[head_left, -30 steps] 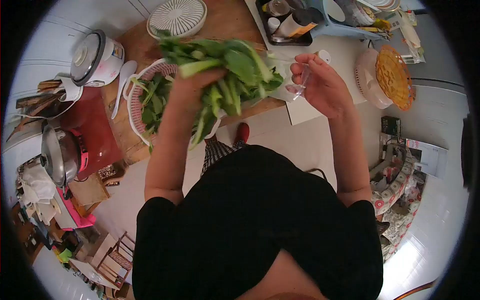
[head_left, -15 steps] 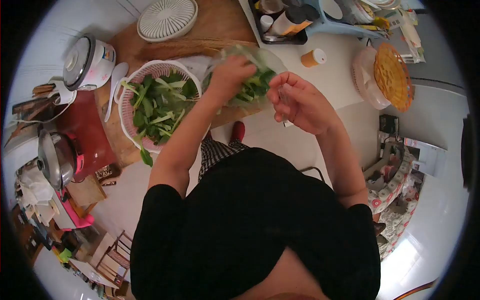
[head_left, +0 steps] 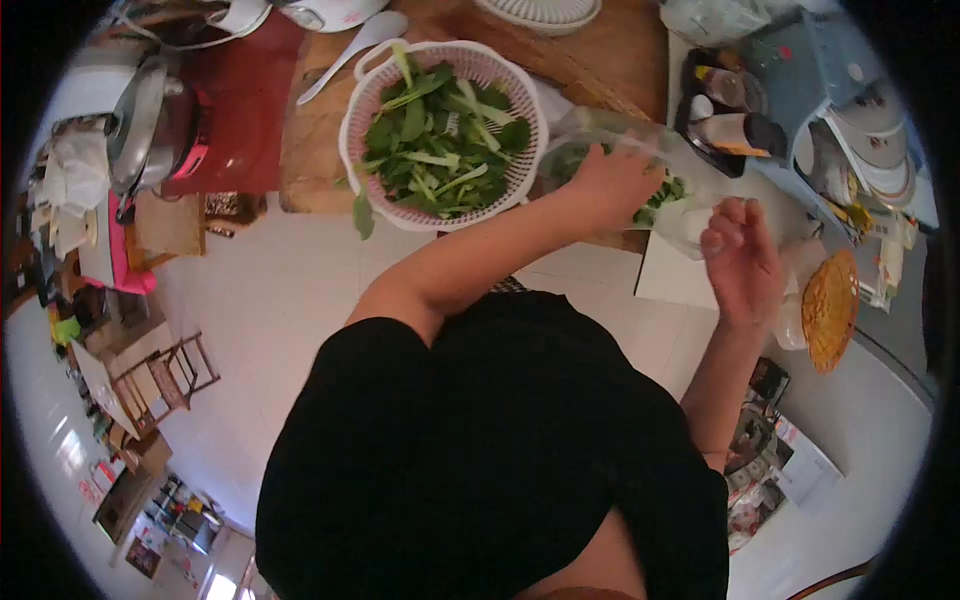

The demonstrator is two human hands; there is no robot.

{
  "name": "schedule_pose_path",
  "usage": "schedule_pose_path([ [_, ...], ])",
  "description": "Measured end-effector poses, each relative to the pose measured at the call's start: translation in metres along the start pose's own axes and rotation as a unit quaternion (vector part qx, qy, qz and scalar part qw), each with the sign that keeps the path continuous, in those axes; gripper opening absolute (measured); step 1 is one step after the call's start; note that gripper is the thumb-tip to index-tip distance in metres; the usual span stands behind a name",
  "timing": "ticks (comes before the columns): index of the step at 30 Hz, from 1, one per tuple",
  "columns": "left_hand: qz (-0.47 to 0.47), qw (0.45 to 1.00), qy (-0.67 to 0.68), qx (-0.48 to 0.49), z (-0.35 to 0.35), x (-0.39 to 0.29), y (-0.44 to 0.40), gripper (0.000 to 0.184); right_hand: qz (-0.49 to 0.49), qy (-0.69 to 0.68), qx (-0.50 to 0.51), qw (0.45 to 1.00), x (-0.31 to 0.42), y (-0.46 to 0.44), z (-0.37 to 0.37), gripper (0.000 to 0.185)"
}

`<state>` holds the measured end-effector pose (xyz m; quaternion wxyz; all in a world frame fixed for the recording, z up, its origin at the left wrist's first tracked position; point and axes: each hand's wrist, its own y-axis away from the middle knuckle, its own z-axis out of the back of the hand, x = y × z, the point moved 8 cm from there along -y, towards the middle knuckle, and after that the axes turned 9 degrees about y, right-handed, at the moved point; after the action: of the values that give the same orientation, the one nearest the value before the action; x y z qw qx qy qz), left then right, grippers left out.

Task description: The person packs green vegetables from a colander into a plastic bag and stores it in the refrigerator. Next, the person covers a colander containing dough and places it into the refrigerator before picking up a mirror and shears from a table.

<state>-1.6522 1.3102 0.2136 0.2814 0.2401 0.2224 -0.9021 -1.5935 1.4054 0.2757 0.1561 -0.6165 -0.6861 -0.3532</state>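
Note:
A clear plastic bag (head_left: 590,125) with leafy greens (head_left: 660,203) inside lies at the counter's front edge. My left hand (head_left: 615,188) is in the bag's mouth, back of the hand upward, its fingers bent down around the greens; the fingertips are hidden. Thumb and fingers of my right hand (head_left: 745,262) are closed on the bag's right edge, which is pulled out toward them. Left of the bag stands a white and pink colander (head_left: 345,140), heaped with loose cut greens (head_left: 440,140). One leaf hangs over its rim.
A white spoon (head_left: 350,55) lies left of the colander on the wooden board (head_left: 320,130). Behind are a white slatted lid (head_left: 540,12) and a black tray of jars (head_left: 690,125). A blue dish rack (head_left: 820,115) and an orange basket (head_left: 830,310) stand at right.
My view has turned, so the colander and bag appear farther right. My right hand has gone from raised beside the bag to drawing its edge outward. My left hand stays at the greens in the bag.

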Motion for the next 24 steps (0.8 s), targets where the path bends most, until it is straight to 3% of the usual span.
schedule_pose_path([
  [1,-0.046,0.999,0.011,-0.017,0.023,-0.003,0.018,0.041,-0.001,-0.003,0.002,1.000,0.003,-0.002,-0.001,0.018],
  [3,-0.008,0.998,0.063,0.020,0.052,0.027,0.054,0.034,0.001,-0.007,0.010,1.000,0.008,-0.005,-0.003,0.017],
  [5,0.124,0.991,-0.042,-0.023,0.104,0.079,0.101,0.027,-0.008,-0.012,0.005,1.000,0.008,-0.007,-0.003,0.016],
  [8,0.407,0.899,-0.156,0.041,0.140,0.165,0.199,0.023,-0.015,-0.006,0.004,1.000,0.008,-0.008,-0.007,0.015],
  [11,0.459,0.878,-0.103,0.087,0.136,0.180,0.231,0.020,-0.018,0.013,0.012,1.000,0.007,-0.010,-0.009,0.015],
  [14,0.442,0.889,-0.066,0.095,0.122,0.181,0.221,0.021,-0.016,0.027,0.014,0.999,0.007,-0.011,-0.014,0.016],
  [17,0.287,0.957,-0.043,0.017,0.136,0.166,0.174,0.022,-0.012,0.044,-0.015,0.999,0.006,-0.012,-0.014,0.014],
  [20,0.206,0.977,-0.052,0.008,0.123,0.209,0.144,0.033,-0.012,0.046,-0.025,0.999,0.002,-0.013,-0.017,0.015],
  [23,0.225,0.965,-0.124,-0.057,0.116,0.243,0.131,0.048,-0.019,0.038,-0.011,0.999,-0.005,-0.015,-0.013,0.015],
  [24,0.234,0.963,-0.118,-0.068,0.112,0.248,0.128,0.062,-0.019,0.039,-0.011,0.999,-0.007,-0.015,-0.013,0.015],
])
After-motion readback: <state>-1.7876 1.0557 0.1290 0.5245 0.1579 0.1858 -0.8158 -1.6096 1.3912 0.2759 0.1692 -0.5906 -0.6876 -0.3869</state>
